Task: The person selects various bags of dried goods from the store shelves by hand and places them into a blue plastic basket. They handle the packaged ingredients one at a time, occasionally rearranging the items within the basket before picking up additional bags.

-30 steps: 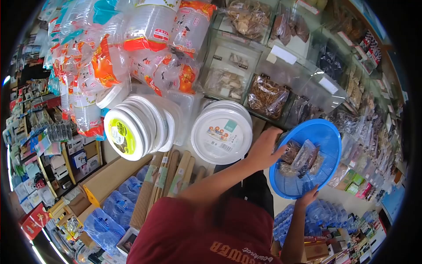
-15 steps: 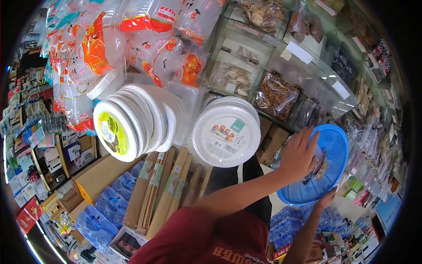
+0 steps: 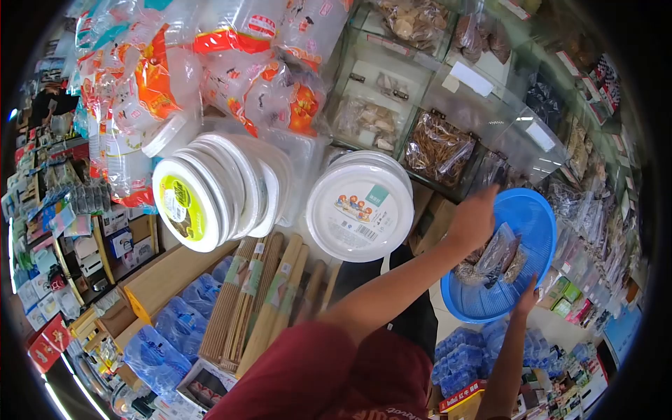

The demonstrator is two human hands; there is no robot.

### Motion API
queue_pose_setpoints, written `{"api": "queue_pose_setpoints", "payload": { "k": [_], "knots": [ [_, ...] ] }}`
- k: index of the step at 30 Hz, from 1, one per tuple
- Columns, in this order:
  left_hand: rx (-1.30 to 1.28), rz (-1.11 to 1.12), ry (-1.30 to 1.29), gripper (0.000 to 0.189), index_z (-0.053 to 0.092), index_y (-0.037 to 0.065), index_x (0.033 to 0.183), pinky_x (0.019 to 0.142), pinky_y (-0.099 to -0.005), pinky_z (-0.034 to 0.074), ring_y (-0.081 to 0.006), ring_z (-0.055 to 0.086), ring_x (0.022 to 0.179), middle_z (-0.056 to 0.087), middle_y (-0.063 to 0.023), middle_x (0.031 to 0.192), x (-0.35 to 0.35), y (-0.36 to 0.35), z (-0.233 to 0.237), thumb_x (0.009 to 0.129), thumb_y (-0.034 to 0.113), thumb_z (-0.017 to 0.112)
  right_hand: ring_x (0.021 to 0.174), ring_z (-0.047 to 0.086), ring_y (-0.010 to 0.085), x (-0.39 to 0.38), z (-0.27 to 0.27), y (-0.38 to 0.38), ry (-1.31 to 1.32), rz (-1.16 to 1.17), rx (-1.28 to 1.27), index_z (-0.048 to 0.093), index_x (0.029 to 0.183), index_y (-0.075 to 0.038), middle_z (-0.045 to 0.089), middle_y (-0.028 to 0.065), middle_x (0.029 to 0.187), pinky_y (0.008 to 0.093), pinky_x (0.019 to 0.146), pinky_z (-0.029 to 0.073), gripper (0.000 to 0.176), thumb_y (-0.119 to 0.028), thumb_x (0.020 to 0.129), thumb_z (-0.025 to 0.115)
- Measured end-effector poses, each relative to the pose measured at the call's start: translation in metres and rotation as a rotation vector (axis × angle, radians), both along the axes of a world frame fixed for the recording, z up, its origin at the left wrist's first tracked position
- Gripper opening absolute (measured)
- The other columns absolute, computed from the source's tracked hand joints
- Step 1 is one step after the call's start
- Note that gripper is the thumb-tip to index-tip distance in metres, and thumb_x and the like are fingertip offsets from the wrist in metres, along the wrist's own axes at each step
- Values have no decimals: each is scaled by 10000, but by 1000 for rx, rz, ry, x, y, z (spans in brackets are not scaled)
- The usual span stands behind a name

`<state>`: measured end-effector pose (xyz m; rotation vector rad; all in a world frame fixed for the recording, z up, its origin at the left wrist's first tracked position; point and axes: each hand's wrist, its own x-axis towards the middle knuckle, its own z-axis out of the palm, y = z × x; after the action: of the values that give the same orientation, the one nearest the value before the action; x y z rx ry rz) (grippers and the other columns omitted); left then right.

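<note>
My right hand (image 3: 526,299) grips the lower right rim of a blue plastic basket (image 3: 537,224), which is tilted toward me. Inside it lie clear plastic bags (image 3: 498,255) with brownish dried contents. My left hand (image 3: 476,218) is at the basket's upper left edge, back of the hand toward me. Its fingers look curled and are mostly hidden, so what they hold cannot be made out. Just beyond them, clear bags (image 3: 492,168) lie by the glass-lidded bins.
Glass bins (image 3: 437,150) of dried goods run along the upper right. Wrapped white plates (image 3: 360,210) and stacked white bowls (image 3: 210,196) stand left of the basket. Bundled sticks (image 3: 266,301) and blue-tinted bottle packs (image 3: 178,315) are below them.
My left hand has moved from over the basket's contents to its upper left edge, its spread fingers now curled. The bags inside have come into view. My right hand still grips the rim.
</note>
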<state>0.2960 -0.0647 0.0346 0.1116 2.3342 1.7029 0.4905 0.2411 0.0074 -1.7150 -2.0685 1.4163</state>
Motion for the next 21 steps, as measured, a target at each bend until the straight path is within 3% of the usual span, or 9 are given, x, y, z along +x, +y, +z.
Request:
{"api": "queue_pose_setpoints", "payload": {
  "k": [1, 3, 6, 12, 14, 17, 21],
  "knots": [
    [-2, -4, 14, 450, 456, -13, 1173, 775, -429, 485, -377, 570, 928, 563, -215, 1022, -3, -2, 3, 739, 17, 568, 918, 553, 196, -1, 0, 0, 14, 0, -15, 544, 1150, 22, 583, 81, 1056, 330, 806, 449, 485, -372, 868, 571],
    [-54, 16, -247, 359, 490, -8, 1093, 801, -459, 466, -398, 559, 949, 569, -240, 1010, -8, -7, 8, 744, 21, 571, 897, 560, 194, -5, 2, -2, 48, -1, -30, 553, 1135, 17, 593, 80, 1035, 327, 784, 457, 455, -349, 866, 578],
    [-167, -81, -174, 332, 512, 14, 1053, 812, -460, 462, -396, 556, 962, 571, -225, 1044, -9, 2, 4, 728, 10, 579, 882, 558, 182, -3, 4, -10, 107, -21, -122, 557, 1115, 17, 598, 79, 1012, 322, 763, 456, 406, -307, 870, 575],
    [-222, -38, -180, 297, 541, 19, 1018, 805, -458, 468, -386, 561, 957, 582, -197, 1040, -8, 8, -2, 722, -2, 556, 917, 563, 227, -6, 1, -8, 28, 188, 150, 522, 1130, 55, 600, 121, 1028, 347, 818, 430, 406, -249, 865, 578],
    [-265, -58, -192, 286, 546, 17, 1006, 805, -460, 469, -387, 564, 953, 587, -202, 1033, -9, 8, -2, 721, -2, 552, 960, 566, 286, -4, 6, -8, -47, 355, 253, 480, 1172, 69, 595, 170, 1055, 369, 869, 413, 453, -219, 841, 591],
    [-323, -64, -198, 269, 555, 16, 984, 803, -465, 470, -392, 574, 934, 601, -209, 1004, -9, 12, 2, 716, -1, 550, 984, 564, 329, 0, -2, -3, -126, 381, 396, 451, 1197, 71, 585, 207, 1065, 392, 887, 412, 485, -175, 805, 598],
    [-380, -99, -190, 267, 555, 10, 996, 781, -475, 483, -392, 587, 914, 608, -232, 960, -7, 14, 4, 729, 7, 548, 1011, 555, 357, 5, 0, -5, -57, 371, 359, 438, 1207, 75, 568, 229, 1092, 400, 896, 414, 502, -137, 777, 586]
  ]
}}
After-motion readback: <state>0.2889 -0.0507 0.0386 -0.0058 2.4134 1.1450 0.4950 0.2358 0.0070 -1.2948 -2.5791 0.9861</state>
